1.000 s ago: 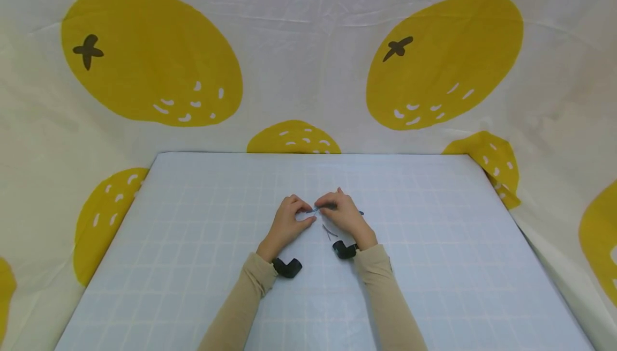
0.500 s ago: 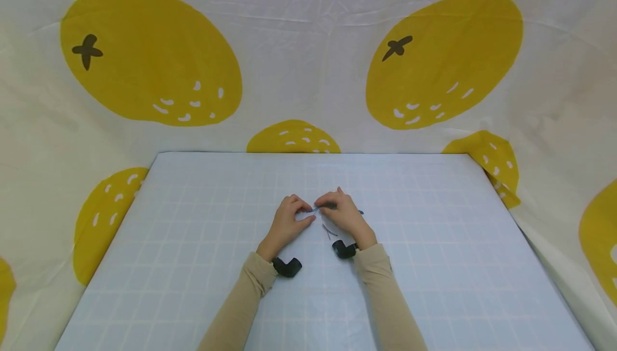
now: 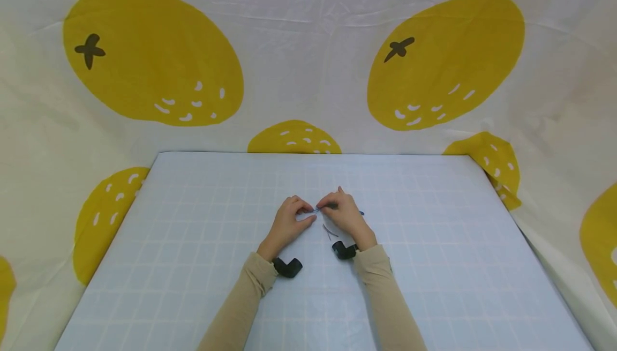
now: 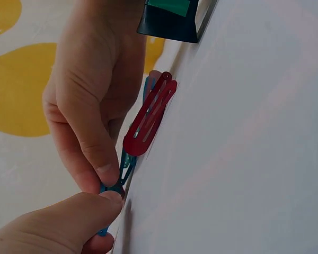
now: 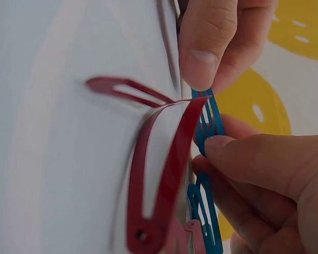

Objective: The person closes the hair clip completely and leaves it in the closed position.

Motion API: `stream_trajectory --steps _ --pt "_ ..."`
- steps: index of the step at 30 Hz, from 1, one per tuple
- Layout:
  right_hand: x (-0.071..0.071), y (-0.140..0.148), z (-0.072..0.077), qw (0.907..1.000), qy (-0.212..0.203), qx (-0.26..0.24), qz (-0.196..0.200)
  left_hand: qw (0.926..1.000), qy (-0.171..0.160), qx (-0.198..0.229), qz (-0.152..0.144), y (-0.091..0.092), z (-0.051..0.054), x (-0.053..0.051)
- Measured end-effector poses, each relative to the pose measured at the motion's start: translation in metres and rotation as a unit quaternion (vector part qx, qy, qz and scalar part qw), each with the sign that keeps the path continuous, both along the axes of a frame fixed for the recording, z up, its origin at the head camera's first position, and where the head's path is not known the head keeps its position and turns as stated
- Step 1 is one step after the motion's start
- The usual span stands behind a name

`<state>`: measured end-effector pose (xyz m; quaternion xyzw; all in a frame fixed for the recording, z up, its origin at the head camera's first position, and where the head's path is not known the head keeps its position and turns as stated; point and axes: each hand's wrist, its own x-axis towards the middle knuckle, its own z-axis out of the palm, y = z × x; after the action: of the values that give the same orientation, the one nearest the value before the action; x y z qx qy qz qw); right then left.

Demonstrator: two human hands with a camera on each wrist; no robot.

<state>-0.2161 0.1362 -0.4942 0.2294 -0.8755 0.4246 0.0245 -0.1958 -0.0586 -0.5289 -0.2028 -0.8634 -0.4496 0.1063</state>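
A blue snap hair clip is stretched between the two hands, just over the table. My left hand pinches its left end between thumb and fingers. The right hand pinches the other end; in the right wrist view the clip's slotted blue body shows between both thumbs. Beneath the hands lies an open red hair clip, seen in the left wrist view as a red clip close to the right hand. Fingers cover both ends of the held clip.
Another blue hair clip and a pink clip lie by the right hand. Black wrist cameras sit under both wrists. The white gridded table meets a lemon-patterned cloth behind.
The fingertips of my right hand have shifted very slightly at the blue hair clip, and more of its blue shows. My left hand stays in place.
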Motion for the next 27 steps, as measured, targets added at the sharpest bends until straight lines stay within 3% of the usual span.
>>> stream_trajectory --steps 13,27 --pt "-0.0004 -0.0012 0.001 0.999 0.035 -0.026 -0.005 0.9992 0.004 0.04 -0.004 0.0002 0.0022 0.0003" --pt "0.0001 -0.0026 0.0066 0.9989 0.032 -0.035 -0.001 0.9933 0.055 0.102 -0.001 -0.0007 -0.0006 -0.0018"
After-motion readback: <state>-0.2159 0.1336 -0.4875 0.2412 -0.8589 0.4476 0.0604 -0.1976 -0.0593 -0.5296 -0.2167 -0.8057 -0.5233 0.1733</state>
